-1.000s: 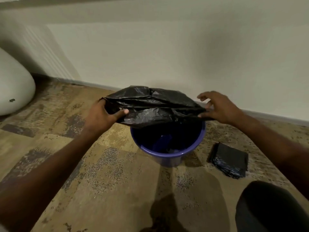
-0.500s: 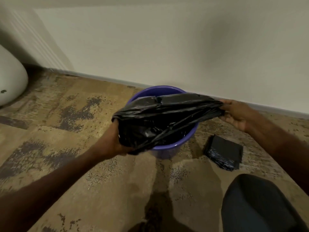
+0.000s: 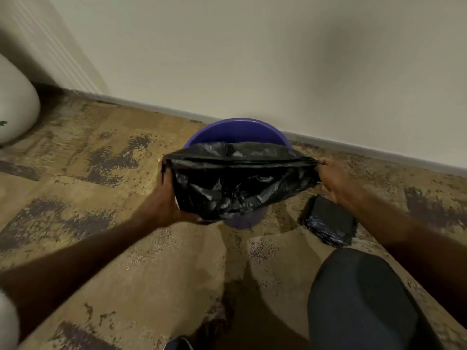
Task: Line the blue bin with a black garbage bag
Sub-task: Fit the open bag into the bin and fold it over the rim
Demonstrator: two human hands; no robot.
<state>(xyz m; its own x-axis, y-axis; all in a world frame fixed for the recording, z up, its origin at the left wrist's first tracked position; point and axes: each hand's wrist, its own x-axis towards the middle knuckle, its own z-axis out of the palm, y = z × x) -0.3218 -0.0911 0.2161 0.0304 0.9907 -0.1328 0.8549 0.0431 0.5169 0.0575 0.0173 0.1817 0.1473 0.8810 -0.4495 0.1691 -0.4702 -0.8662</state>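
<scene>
The round blue bin (image 3: 235, 131) stands on the floor close to the wall. A black garbage bag (image 3: 235, 183) is stretched across its front half and hides the near rim and most of the inside; only the far inner wall shows. My left hand (image 3: 166, 200) grips the bag's left edge, fingers tucked under the plastic. My right hand (image 3: 333, 179) pinches the bag's right corner, just right of the bin. The bag's mouth looks pulled wide between both hands.
A folded stack of black bags (image 3: 328, 223) lies on the floor right of the bin. My knee (image 3: 358, 299) fills the lower right. A white rounded object (image 3: 15, 104) sits far left. The wall and its grey skirting (image 3: 151, 107) run behind the bin.
Both hands have brought the bag down and toward me, from above the bin's far side to over its near rim. The bag is spread wider; the far inner wall now shows.
</scene>
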